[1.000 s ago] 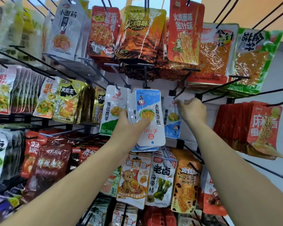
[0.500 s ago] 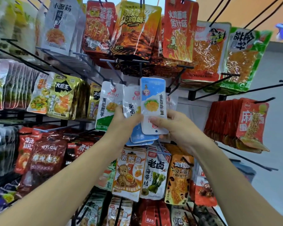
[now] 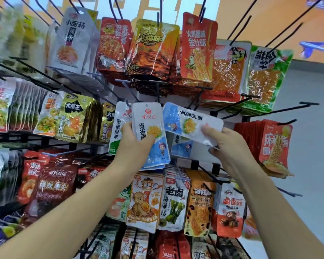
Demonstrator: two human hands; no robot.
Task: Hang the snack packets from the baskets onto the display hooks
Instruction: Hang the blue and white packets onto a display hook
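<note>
My left hand (image 3: 134, 144) grips a small stack of white-and-blue snack packets (image 3: 150, 131), held upright in front of the rack. My right hand (image 3: 226, 144) pinches one packet of the same kind (image 3: 191, 124) by its end, turned sideways and tilted. Behind them a matching white-and-green packet (image 3: 118, 128) hangs on a hook, and another blue packet (image 3: 181, 146) hangs further back. Bare black display hooks (image 3: 230, 105) stick out just right of the held packet.
Rows of hanging snack packets fill the rack: orange and red ones (image 3: 153, 47) above, yellow ones (image 3: 73, 118) at left, red ones (image 3: 273, 146) at right, assorted ones (image 3: 146, 200) below. Long hooks (image 3: 295, 105) jut towards me. A grey wall lies to the right.
My right hand drew back from the hook, took one packet off the top of the stack and pulled it rightwards, turning it sideways. The left hand keeps the stack in place.
</note>
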